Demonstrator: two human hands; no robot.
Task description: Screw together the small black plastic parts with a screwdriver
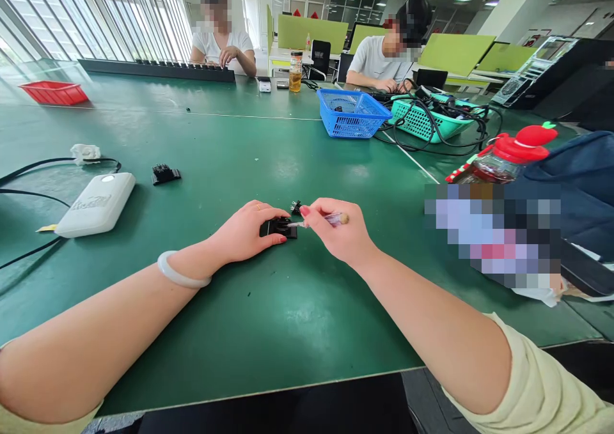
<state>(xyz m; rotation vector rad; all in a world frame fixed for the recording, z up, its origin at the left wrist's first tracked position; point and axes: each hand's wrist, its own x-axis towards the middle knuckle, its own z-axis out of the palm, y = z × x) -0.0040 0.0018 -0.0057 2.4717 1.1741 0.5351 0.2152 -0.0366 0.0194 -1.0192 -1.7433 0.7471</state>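
At the middle of the green table (268,332), my left hand (247,229) grips a small black part (273,227) between thumb and fingers. My right hand (340,232) is closed round a slim tool with a clear handle (336,219), whose thin tip touches the right side of the black part. Just beyond the tool lies a small cluster of black pieces with metal pins (296,208). Farther left stands another black part topped with small pieces (165,174), apart from both hands.
A white power bank (98,204) with cables lies left. Farther off are a red tray (54,93), a blue basket (352,114), a teal basket (426,124) with cables and a jar (295,73). A red-lidded bottle (503,156) stands right. Two people sit across.
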